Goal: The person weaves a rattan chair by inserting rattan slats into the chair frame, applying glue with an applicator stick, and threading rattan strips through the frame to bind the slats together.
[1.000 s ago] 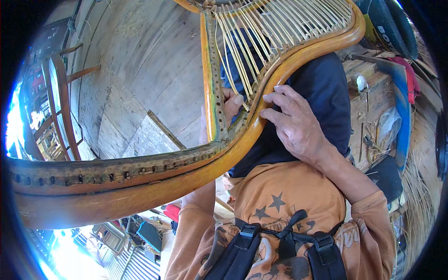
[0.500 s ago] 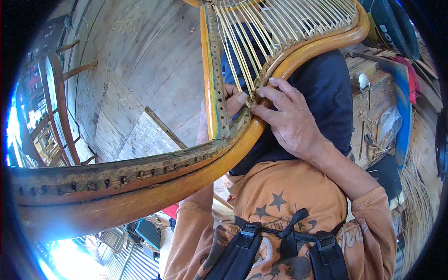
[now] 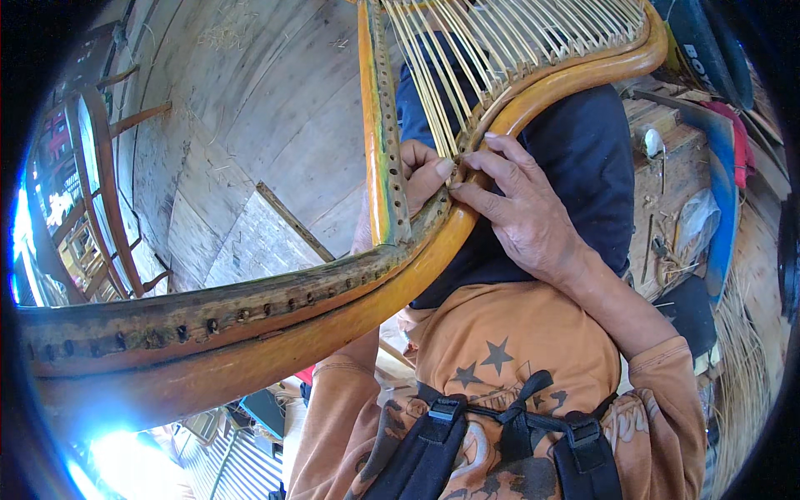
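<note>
A curved wooden chair frame (image 3: 292, 346) lies across my lap, with a row of drilled holes along its inner edge. Pale cane strands (image 3: 446, 79) run side by side from its far part down to the curved rail. My left hand (image 3: 427, 175) reaches up through the opening, partly hidden by the straight crossbar (image 3: 379, 133). Its thumb presses against the lowest strand ends at the rail. From the other side my right hand (image 3: 521, 204) rests over the rail, thumb and forefinger pinched at the same spot. The strand tip between the fingers is mostly hidden.
At the left stands another wooden frame (image 3: 108, 192) on the plank floor (image 3: 267, 125). To the right are a clear plastic bag (image 3: 698, 218), a blue curved board (image 3: 722, 208), a red cloth (image 3: 733, 146) and loose cane fibres (image 3: 746, 358).
The chair frame has shifted slightly in view. Both hands stay at the same spot on the rail, with the left thumb slightly nearer the right fingers.
</note>
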Available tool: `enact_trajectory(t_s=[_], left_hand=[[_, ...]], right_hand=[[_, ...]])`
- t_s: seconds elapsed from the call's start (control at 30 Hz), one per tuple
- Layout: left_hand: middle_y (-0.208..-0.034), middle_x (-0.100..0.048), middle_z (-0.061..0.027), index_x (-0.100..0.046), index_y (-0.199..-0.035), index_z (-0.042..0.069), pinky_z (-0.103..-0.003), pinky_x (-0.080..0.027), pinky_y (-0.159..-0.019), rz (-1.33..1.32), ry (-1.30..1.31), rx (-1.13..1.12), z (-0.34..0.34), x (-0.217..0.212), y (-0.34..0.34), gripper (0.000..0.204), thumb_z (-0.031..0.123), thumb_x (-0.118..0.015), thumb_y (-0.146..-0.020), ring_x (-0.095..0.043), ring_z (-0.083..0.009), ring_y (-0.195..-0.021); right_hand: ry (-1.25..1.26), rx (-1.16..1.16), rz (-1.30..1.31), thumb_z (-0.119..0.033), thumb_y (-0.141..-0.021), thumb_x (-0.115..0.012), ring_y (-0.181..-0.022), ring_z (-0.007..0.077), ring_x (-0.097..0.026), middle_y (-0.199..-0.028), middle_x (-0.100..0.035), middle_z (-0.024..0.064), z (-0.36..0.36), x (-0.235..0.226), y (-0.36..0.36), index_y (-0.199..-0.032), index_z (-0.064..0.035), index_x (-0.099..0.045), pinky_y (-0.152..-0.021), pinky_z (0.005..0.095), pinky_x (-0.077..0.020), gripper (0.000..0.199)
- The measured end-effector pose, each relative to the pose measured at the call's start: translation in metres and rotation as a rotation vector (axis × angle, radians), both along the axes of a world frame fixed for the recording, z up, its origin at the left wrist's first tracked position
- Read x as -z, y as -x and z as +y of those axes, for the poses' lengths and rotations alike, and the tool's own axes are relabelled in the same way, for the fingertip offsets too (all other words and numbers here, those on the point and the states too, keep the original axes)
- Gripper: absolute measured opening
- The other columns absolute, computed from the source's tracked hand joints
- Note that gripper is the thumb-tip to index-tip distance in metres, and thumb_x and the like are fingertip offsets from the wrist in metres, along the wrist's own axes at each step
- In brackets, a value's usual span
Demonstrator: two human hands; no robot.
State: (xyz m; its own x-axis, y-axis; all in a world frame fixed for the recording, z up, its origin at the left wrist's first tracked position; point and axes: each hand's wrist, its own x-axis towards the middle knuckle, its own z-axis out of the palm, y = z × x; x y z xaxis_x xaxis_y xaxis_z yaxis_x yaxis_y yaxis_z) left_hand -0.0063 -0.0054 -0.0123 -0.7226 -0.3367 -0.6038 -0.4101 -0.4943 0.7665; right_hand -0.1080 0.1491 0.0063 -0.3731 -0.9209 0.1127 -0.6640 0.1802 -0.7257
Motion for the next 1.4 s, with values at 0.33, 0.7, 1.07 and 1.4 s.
enact_trajectory(t_s=[0.33,0.7,1.07,1.4], left_hand=[[-0.069,-0.056,-0.0013,-0.052,-0.077,0.006,-0.019,-0.041,-0.05,-0.012,-0.005,0.003,-0.002,-0.007,0.004,0.014,0.014,-0.061,-0.083,-0.051,-0.0054,-0.058],[-0.068,-0.053,0.0018,-0.052,-0.077,0.006,-0.019,-0.037,-0.053,-0.014,-0.041,-0.016,0.003,-0.008,0.001,0.015,0.015,-0.061,-0.084,-0.044,-0.0034,-0.059],[-0.066,-0.053,0.0019,-0.053,-0.077,0.006,-0.019,-0.036,-0.052,-0.047,0.012,0.043,-0.002,-0.008,-0.004,0.016,0.018,-0.06,-0.085,-0.045,-0.0035,-0.058],[-0.065,-0.053,0.001,-0.056,-0.077,0.006,-0.022,-0.036,-0.051,-0.055,0.059,-0.084,0.004,-0.003,0.0,0.018,0.021,-0.061,-0.085,-0.044,-0.0057,-0.057]], right_hand=[[-0.035,0.001,0.021,-0.008,-0.072,-0.054,-0.114,0.033,-0.04,-0.112,-0.049,0.0107,-0.002,-0.002,0.0,-0.101,-0.0078,-0.06,-0.096,0.0381,-0.0365,0.029],[0.065,0.014,-0.044,-0.003,-0.069,-0.055,-0.11,0.0345,-0.043,-0.108,-0.051,0.0128,-0.002,0.001,0.001,-0.098,-0.0058,-0.06,-0.097,0.0394,-0.0367,0.03],[0.036,0.017,-0.07,-0.004,-0.07,-0.056,-0.112,0.0334,-0.043,-0.109,-0.05,0.0117,-0.004,0.001,0.003,-0.101,-0.0073,-0.06,-0.095,0.0387,-0.0389,0.031],[-0.006,0.015,-0.02,-0.01,-0.073,-0.054,-0.113,0.0315,-0.042,-0.108,-0.051,0.0093,-0.002,0.004,-0.001,-0.1,-0.0091,-0.06,-0.089,0.0377,-0.042,0.027]])
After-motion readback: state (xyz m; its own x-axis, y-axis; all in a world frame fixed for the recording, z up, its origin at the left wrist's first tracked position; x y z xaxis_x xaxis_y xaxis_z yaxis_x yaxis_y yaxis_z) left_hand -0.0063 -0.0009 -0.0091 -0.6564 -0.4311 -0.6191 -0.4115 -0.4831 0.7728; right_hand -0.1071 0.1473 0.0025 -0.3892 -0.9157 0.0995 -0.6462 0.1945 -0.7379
